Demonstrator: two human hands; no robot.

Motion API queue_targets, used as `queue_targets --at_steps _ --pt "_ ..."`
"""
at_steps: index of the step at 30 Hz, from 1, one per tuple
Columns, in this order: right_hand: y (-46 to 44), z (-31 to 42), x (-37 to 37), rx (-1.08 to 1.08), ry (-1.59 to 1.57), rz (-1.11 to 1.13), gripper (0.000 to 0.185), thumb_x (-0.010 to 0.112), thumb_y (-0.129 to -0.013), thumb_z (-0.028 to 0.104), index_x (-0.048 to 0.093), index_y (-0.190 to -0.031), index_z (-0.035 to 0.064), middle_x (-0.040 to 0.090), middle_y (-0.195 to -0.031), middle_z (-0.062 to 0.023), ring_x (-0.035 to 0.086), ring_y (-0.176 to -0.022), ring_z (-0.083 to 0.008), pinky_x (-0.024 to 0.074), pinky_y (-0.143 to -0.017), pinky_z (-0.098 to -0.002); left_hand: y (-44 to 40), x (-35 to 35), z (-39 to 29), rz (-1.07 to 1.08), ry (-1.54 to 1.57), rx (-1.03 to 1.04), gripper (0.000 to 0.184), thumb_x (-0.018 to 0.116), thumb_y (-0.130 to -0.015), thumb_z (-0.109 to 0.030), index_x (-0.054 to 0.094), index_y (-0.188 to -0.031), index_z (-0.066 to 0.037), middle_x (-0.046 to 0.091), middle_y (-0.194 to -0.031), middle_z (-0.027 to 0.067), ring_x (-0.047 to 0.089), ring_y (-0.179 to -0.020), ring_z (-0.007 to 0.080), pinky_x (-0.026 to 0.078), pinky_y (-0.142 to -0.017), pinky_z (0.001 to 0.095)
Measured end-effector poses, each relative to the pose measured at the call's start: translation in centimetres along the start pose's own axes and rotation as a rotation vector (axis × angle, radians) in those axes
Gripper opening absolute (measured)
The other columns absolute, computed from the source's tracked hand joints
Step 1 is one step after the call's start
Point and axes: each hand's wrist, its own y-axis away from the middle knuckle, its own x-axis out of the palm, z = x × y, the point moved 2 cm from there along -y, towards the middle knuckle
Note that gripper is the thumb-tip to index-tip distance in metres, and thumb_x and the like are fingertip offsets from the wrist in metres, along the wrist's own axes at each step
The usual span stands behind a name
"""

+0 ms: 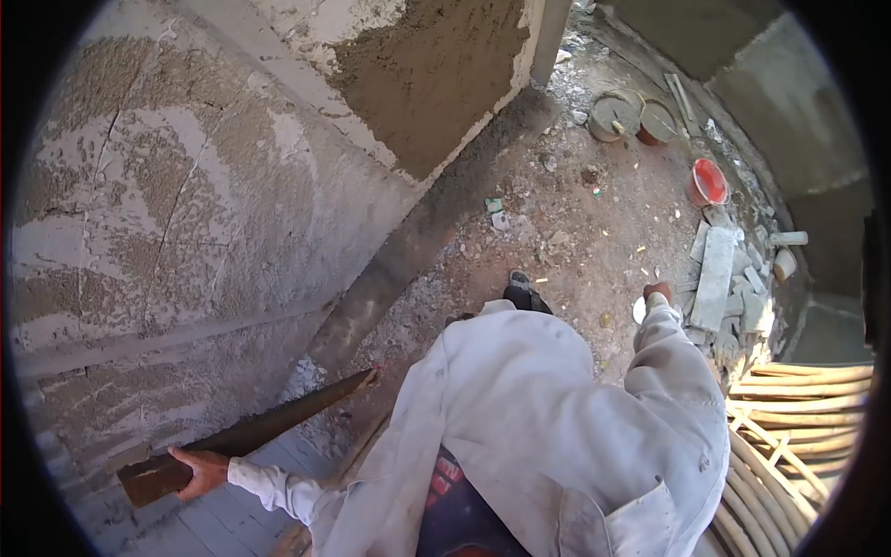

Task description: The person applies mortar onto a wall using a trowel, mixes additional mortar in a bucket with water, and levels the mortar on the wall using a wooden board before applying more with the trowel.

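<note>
At the lower left, my left hand (202,472) grips the near end of a long dark board (269,422), thumb on top. The board slants up to the right beside the foot of the rough plastered wall (223,186). On the right, my right hand (658,291) is closed, held low at the end of my outstretched arm. Next to it shows a small part of a round white object (639,310); its remaining part is hidden, and I cannot make out how the hand holds it.
Two mortar-filled tubs (614,115) and a red bucket (709,182) stand on the debris-strewn ground at the upper right. Broken slabs (713,278) lie piled to the right. Curved bamboo-like poles (807,399) fill the lower right. My foot (522,292) is ahead of my body.
</note>
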Motion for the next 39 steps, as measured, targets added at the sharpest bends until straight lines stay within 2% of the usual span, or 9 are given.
queue_targets --at_steps 6,7,12,17,26,30,32,34,39 --pt "8.6 1.7 12.0 -0.224 -0.003 0.383 0.027 0.058 -0.083 0.015 0.064 -0.105 -0.0005 0.071 -0.083 -0.0167 0.071 -0.069 -0.0264 0.0586 -0.056 -0.0406 4.5 6.5 11.3 0.181 0.015 -0.191 0.074 0.083 -0.074 -0.042 0.048 -0.118 0.006 0.058 -0.114 0.0252 0.060 -0.101 0.0368 0.047 -0.091 0.0466" --pt "14.3 4.6 11.0 -0.278 -0.043 0.439 0.031 0.068 -0.073 0.021 0.068 -0.098 0.0018 0.072 -0.090 -0.0180 0.071 -0.086 -0.0313 0.0547 -0.081 -0.0383 6.7 8.3 13.1 0.314 0.048 -0.248 0.073 0.082 -0.076 -0.040 0.047 -0.119 0.006 0.057 -0.117 0.0249 0.059 -0.104 0.0362 0.046 -0.093 0.0455" --pt "24.4 10.6 12.7 -0.578 -0.308 0.546 0.031 0.071 -0.081 0.024 0.065 -0.102 0.0032 0.070 -0.088 -0.0152 0.070 -0.077 -0.0238 0.0556 -0.070 -0.0364 18.8 17.6 19.2 1.237 0.227 -0.506 0.088 0.080 -0.076 -0.043 0.042 -0.139 0.006 0.049 -0.137 0.0198 0.045 -0.127 0.0305 0.036 -0.106 0.0402" --pt "24.2 7.6 10.7 -0.658 -0.303 0.270 0.030 0.069 -0.082 0.023 0.065 -0.102 0.0017 0.070 -0.089 -0.0171 0.070 -0.076 -0.0282 0.0558 -0.070 -0.0362 22.5 23.7 22.8 1.150 0.461 -0.844 0.088 0.086 -0.072 -0.026 0.038 -0.139 0.006 0.051 -0.131 0.0198 0.053 -0.117 0.0292 0.044 -0.100 0.0390" --pt "26.3 -7.8 10.7 -0.028 -0.231 0.283 0.030 0.060 -0.087 0.024 0.067 -0.101 -0.0018 0.068 -0.101 -0.0256 0.070 -0.091 -0.0337 0.0563 -0.079 -0.0414 30.0 13.9 13.6 0.600 -0.209 -0.471 0.082 0.081 -0.073 -0.029 0.041 -0.140 -0.002 0.050 -0.133 0.0244 0.050 -0.121 0.0400 0.041 -0.102 0.0457" --pt "27.7 -13.5 19.0 -0.130 0.084 0.081 0.037 0.068 -0.079 0.026 0.069 -0.107 0.0035 0.067 -0.109 -0.0257 0.065 -0.106 -0.0372 0.0509 -0.095 -0.0441 45.2 7.4 7.4 1.487 0.166 -0.360 0.046 0.077 -0.075 -0.012 0.057 -0.113 0.003 0.065 -0.103 0.0176 0.061 -0.093 0.0303 0.048 -0.087 0.0401" --pt "25.8 -15.1 21.6 -0.122 -0.036 0.334 0.041 0.070 -0.076 0.033 0.070 -0.106 0.0053 0.066 -0.108 -0.0264 0.063 -0.107 -0.0388 0.0497 -0.095 -0.0455 48.9 0.2 0.6 2.112 0.412 -0.789 0.042 0.080 -0.071 -0.017 0.062 -0.106 -0.001 0.068 -0.100 0.0108 0.064 -0.090 0.0203 0.050 -0.082 0.0349" --pt "23.3 -16.8 24.0 -0.094 -0.128 0.451 0.042 0.061 -0.081 0.040 0.070 -0.103 0.0048 0.066 -0.106 -0.0254 0.063 -0.104 -0.0403 0.0498 -0.091 -0.0477 52.7 -3.3 -1.1 2.212 0.485 0.333 0.041 0.081 -0.069 -0.017 0.065 -0.104 -0.003 0.069 -0.099 0.0104 0.066 -0.087 0.0194 0.052 -0.079 0.0332" --pt "14.1 -16.4 23.6 -0.166 0.060 0.249 0.040 0.045 -0.095 0.038 0.070 -0.103 0.0086 0.067 -0.108 -0.0207 0.065 -0.099 -0.0391 0.0519 -0.086 -0.0471 54.1 -8.0 -8.9 2.443 0.078 -0.109 0.035 0.078 -0.072 -0.018 0.068 -0.103 -0.004 0.071 -0.100 0.0096 0.066 -0.093 0.0207 0.052 -0.083 0.0356"
